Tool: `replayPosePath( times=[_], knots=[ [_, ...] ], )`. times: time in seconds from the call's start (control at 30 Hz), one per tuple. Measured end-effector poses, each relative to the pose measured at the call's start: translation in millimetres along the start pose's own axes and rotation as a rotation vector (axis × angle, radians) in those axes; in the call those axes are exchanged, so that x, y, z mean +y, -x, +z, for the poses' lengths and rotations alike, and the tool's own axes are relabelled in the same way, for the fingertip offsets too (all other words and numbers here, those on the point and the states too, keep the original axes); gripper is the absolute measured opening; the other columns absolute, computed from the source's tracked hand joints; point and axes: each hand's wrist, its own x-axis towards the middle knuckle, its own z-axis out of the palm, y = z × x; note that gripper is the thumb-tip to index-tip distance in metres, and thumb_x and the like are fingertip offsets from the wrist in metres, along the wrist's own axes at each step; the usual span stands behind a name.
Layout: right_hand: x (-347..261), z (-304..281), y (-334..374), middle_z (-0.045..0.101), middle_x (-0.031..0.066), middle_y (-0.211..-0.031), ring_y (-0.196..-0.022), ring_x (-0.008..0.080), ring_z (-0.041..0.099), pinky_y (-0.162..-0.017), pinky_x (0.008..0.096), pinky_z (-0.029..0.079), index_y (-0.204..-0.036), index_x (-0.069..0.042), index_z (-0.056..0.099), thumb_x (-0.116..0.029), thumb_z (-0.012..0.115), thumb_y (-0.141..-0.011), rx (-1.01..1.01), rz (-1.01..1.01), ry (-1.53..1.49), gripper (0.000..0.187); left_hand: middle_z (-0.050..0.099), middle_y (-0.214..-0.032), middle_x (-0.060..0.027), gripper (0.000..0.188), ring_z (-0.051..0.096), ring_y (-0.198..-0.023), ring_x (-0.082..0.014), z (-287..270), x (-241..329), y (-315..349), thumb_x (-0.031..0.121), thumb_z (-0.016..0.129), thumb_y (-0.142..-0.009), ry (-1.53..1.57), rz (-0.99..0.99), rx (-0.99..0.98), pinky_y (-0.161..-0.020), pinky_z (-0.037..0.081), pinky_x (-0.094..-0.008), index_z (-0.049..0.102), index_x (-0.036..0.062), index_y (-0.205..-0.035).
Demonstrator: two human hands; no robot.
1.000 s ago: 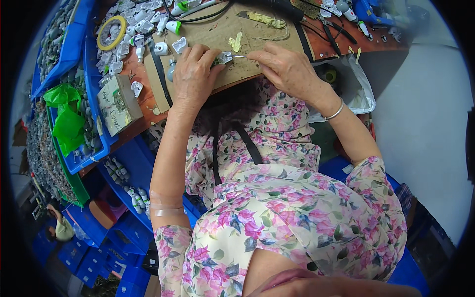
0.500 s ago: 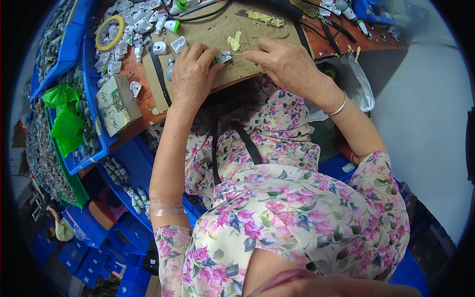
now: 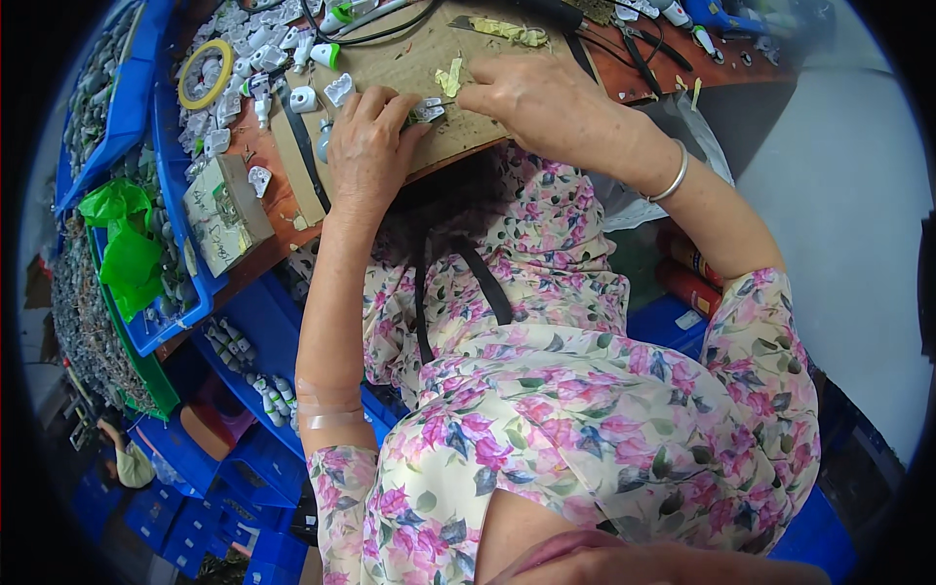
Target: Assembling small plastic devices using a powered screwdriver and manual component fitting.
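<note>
My left hand [image 3: 367, 146] is closed on a small white plastic housing [image 3: 427, 111], pressing it against the brown cardboard sheet [image 3: 458, 58] by the near edge of the workbench. Just right of the housing, my right hand [image 3: 546, 105] is closed in a pinch. What lies in its fingertips is too thin and hidden to name. Beside the left fingers stands a bluish-grey rounded part [image 3: 324, 141], partly covered by the hand. A crumpled piece of yellow tape [image 3: 448, 77] rests on the cardboard between both hands.
White plastic parts [image 3: 283, 49] heap at the bench's back left with a yellow tape roll [image 3: 227, 74]. A cardboard box [image 3: 226, 210] stands near a blue bin [image 3: 185, 331]. Black-handled pliers [image 3: 643, 60] lie at right, by a plastic bag [image 3: 673, 161].
My right hand has shifted up and left, nearer the yellow tape. A thin rod seen earlier between its fingers and the housing no longer shows clearly. The left hand keeps its hold.
</note>
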Motion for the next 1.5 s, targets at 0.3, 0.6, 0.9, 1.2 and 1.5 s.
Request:
replayPosePath(
  times=[0.3, 0.6, 0.9, 1.2, 1.5],
  knots=[
    [-7.6, 14.5, 10.6, 0.058, 0.0143, -0.081, -0.077, 0.033, 0.061, -0.067, 0.0401, 0.05, -0.095, -0.003, 0.061, -0.007, 0.057, -0.082, 0.036, 0.139, -0.266, 0.014, 0.058, -0.091, -0.0047, 0.028, 0.056, -0.085, -0.0258, -1.6, 0.4, 1.2, 0.016, 0.073, -0.07, -0.003, -0.011, -0.005, -0.073, 0.046, -0.0363, 0.064, 0.0095, -0.095],
    [-49.7, 22.6, 22.3, 0.054, 0.0122, -0.078, -0.069, 0.0289, 0.062, -0.058, 0.0357, 0.052, -0.086, 0.001, 0.053, -0.002, 0.059, -0.073, 0.085, 0.163, -0.083, 0.015, 0.059, -0.091, -0.0048, 0.028, 0.056, -0.086, -0.0255, -0.3, 2.5, 0.6, 0.015, 0.074, -0.069, 0.006, -0.012, -0.007, -0.074, 0.047, -0.036, 0.065, 0.0091, -0.095],
    [-30.1, 25.1, 34.0, 0.056, 0.0114, -0.085, -0.075, 0.0286, 0.061, -0.064, 0.0373, 0.05, -0.1, -0.004, 0.058, -0.007, 0.058, -0.081, 0.206, 0.276, -0.305, 0.019, 0.058, -0.091, -0.0054, 0.028, 0.056, -0.086, -0.0263, -1.4, 0.4, 2.5, 0.016, 0.073, -0.07, -0.017, -0.007, -0.011, -0.074, 0.047, -0.0365, 0.065, 0.0089, -0.096],
    [25.5, 82.1, 6.8, 0.058, 0.0088, -0.089, -0.087, 0.0264, 0.055, -0.076, 0.0353, 0.046, -0.099, -0.006, 0.058, -0.012, 0.063, -0.081, 0.524, 0.319, -0.045, 0.019, 0.058, -0.089, -0.0048, 0.03, 0.054, -0.086, -0.0259, -0.8, 3.5, 4.1, 0.021, 0.075, -0.07, -0.068, -0.004, 0.012, -0.074, 0.044, -0.037, 0.065, 0.0113, -0.096],
    [6.9, 94.1, -13.0, 0.057, 0.0052, -0.087, -0.094, 0.0235, 0.053, -0.088, 0.0388, 0.04, -0.086, -0.007, 0.065, -0.025, 0.065, -0.08, 0.503, 0.293, -0.223, 0.018, 0.057, -0.09, -0.0041, 0.033, 0.054, -0.087, -0.0249, 0.6, 8.1, 9.4, 0.018, 0.075, -0.068, -0.103, -0.006, 0.054, -0.077, 0.043, -0.0367, 0.063, 0.0125, -0.098]
  ],
)
